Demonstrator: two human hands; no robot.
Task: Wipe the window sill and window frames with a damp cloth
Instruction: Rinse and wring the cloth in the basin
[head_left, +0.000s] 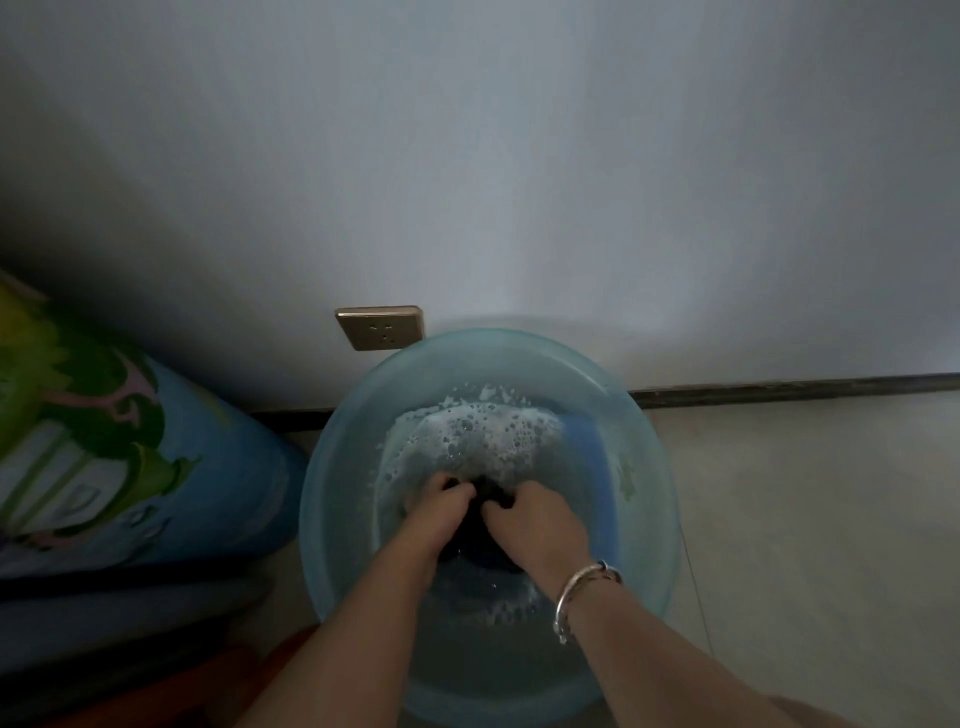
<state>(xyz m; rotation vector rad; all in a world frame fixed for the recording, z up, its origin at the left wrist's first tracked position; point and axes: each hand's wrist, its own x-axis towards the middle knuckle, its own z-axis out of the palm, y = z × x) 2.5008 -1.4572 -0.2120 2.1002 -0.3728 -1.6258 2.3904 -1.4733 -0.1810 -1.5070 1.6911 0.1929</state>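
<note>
Beside the basin (332, 499): patterned bedding (104, 457) left, wall socket (380, 327) behind

- There is only one view, from a camera on the person's head, so no part of the scene is shared with a second view.
- It looks forward and steeply down, toward a white wall (519, 182) and the floor (805, 519) below it.
- It is close: a blue basin (644, 467) fills the lower centre, and both forearms enter from the bottom edge.
- The wide lens bends the skirting board (779, 388) at the edges.
</note>
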